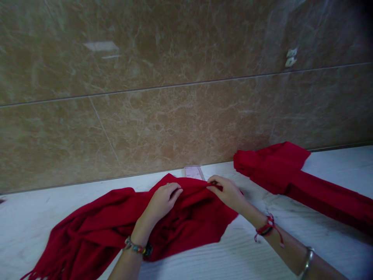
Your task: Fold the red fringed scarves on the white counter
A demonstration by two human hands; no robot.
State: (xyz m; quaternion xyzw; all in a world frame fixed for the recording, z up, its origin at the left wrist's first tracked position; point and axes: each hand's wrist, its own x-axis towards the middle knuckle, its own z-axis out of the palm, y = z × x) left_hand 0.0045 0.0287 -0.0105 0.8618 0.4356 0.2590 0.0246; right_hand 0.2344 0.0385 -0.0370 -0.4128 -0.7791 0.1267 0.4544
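Observation:
A red fringed scarf (pixel 96 229) lies crumpled on the white table (pixel 247 252), its fringe at the lower left. My left hand (pixel 163 200) rests on its upper middle with fingers curled into the cloth. My right hand (pixel 227 192) pinches the scarf's far edge between thumb and fingers. Both wrists wear bracelets.
A second red scarf (pixel 291 175) lies folded long at the right, running off toward the right edge. A pink phone (pixel 194 172) lies flat against the brown marble wall (pixel 175 97) just behind my hands. Small white hooks (pixel 291 57) sit high on the wall.

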